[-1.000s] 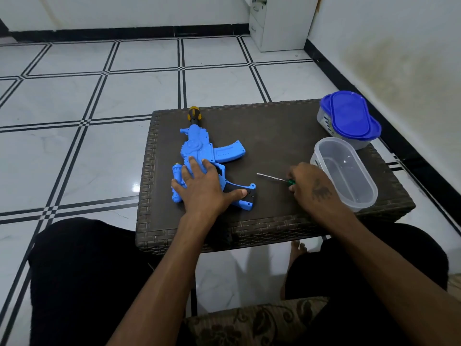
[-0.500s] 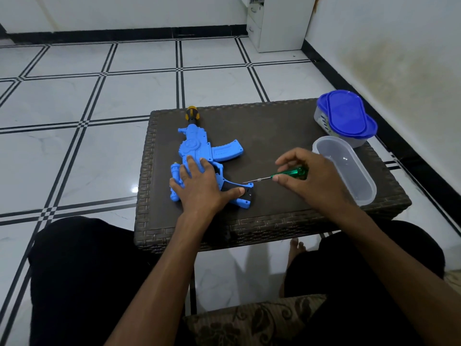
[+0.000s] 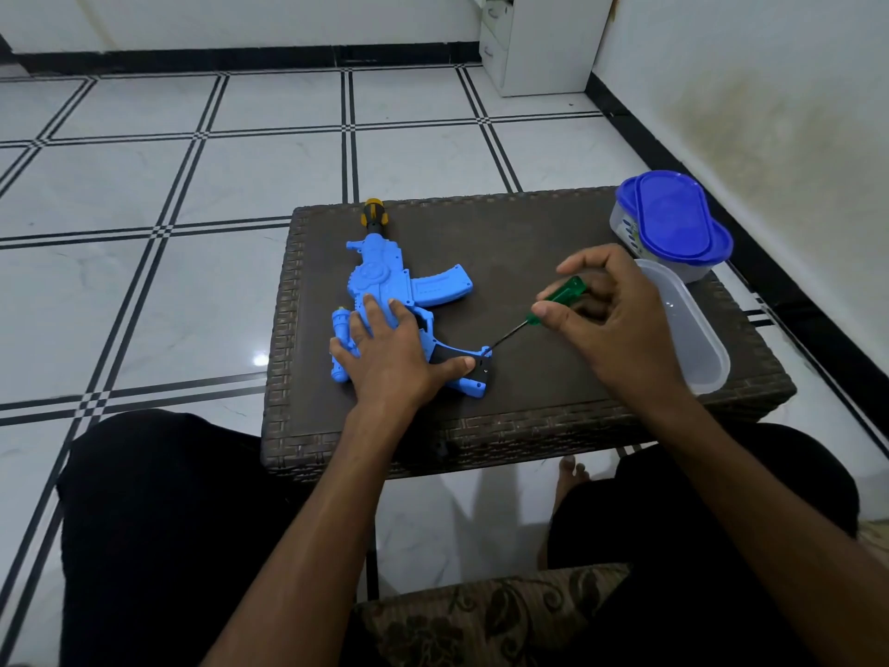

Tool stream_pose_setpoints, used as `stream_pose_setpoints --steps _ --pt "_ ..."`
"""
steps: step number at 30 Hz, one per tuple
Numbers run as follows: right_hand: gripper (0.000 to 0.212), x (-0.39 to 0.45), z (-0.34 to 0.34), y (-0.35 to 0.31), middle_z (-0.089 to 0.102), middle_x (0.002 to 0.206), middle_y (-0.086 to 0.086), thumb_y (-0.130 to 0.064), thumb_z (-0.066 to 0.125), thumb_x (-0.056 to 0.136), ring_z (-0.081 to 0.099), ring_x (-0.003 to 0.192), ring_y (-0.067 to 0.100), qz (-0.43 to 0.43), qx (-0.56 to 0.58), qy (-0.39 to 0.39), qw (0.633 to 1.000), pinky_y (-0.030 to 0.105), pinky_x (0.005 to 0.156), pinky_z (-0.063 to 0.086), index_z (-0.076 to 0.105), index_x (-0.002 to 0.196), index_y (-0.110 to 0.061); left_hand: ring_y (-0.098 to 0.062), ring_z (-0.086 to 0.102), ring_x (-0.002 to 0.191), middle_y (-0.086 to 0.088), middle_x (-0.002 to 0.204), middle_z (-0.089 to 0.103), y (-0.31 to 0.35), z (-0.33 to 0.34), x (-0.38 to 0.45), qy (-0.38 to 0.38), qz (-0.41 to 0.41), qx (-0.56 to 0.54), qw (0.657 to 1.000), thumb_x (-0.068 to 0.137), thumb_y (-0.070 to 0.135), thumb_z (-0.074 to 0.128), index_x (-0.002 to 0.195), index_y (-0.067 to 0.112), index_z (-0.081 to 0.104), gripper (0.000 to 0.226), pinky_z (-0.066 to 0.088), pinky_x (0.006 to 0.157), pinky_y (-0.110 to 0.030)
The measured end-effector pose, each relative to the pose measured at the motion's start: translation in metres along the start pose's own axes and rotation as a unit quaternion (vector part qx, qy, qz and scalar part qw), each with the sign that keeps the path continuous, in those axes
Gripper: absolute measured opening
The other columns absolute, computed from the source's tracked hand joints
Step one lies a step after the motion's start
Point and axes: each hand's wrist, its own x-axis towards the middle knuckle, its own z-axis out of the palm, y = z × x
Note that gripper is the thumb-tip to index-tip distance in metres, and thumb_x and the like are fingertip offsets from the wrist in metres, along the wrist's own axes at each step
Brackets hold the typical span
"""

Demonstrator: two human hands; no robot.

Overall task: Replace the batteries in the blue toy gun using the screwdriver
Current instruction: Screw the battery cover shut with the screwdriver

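The blue toy gun lies flat on the dark wicker table, muzzle pointing away, its yellow-and-black tip at the far edge. My left hand presses down flat on the gun's rear body, thumb along the black stock. My right hand pinches a screwdriver with a green handle. Its thin metal shaft slants down to the left, and the tip touches the blue end of the stock by the black panel.
An open clear plastic container stands just right of my right hand. Behind it a second container with a blue lid sits at the table's far right corner. A white wall runs close on the right; tiled floor lies on the left.
My right hand picked the screwdriver up off the table, raised it and swung its tip left onto the gun's stock. The left hand stayed on the gun.
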Motion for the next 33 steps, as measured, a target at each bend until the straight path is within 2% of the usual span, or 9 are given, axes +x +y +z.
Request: stream_pose_setpoints --steps 4,10,23,29,33 --pt "0.036 -0.001 0.005 -0.002 0.073 0.097 -0.003 -0.011 0.078 0.08 0.071 0.086 0.006 -0.026 -0.031 -0.011 0.999 0.019 0.078 0.058 0.065 0.113 -0.015 -0.034 -0.01 0.148 -0.012 0.161 -0.013 -0.001 0.0 0.0 -0.001 -0.001 -0.002 1.0 0.067 0.079 0.059 0.154 0.016 0.006 0.12 -0.004 0.116 -0.06" --pt "0.043 -0.003 0.01 -0.004 0.074 0.099 0.0 -0.006 0.077 0.081 0.072 0.086 0.005 -0.036 -0.022 -0.014 0.999 0.014 0.077 0.056 0.066 0.122 -0.014 -0.034 -0.011 0.148 -0.012 0.161 -0.014 0.0 0.0 0.0 -0.004 -0.004 0.002 1.0 0.068 0.079 0.059 0.154 0.017 0.006 0.119 -0.004 0.116 -0.06" --pt "0.044 -0.002 0.012 -0.002 0.072 0.099 -0.004 -0.007 0.076 0.082 0.072 0.086 0.004 -0.048 -0.02 -0.017 0.999 0.016 0.077 0.057 0.065 0.123 -0.015 -0.033 -0.011 0.148 -0.011 0.161 -0.013 0.0 0.0 0.0 0.0 -0.005 -0.003 1.0 0.067 0.079 0.059 0.154 0.018 0.007 0.119 -0.004 0.116 -0.059" --pt "0.045 0.001 0.014 -0.007 0.071 0.099 -0.001 -0.009 0.076 0.082 0.071 0.088 0.004 -0.092 -0.049 -0.045 0.994 0.015 0.076 0.057 0.062 0.124 -0.016 -0.034 -0.011 0.148 -0.012 0.161 -0.014 0.0 0.0 -0.001 0.0 -0.004 -0.007 1.0 0.068 0.078 0.06 0.154 0.018 0.007 0.118 -0.005 0.116 -0.059" --pt "0.038 0.003 0.015 -0.008 0.073 0.096 0.001 -0.01 0.077 0.081 0.072 0.087 0.005 -0.114 -0.061 -0.047 0.99 0.017 0.075 0.058 0.064 0.117 -0.016 -0.034 -0.011 0.148 -0.011 0.161 -0.014 0.0 0.0 0.0 0.001 -0.005 -0.001 1.0 0.067 0.079 0.059 0.154 0.018 0.006 0.118 -0.004 0.116 -0.059"
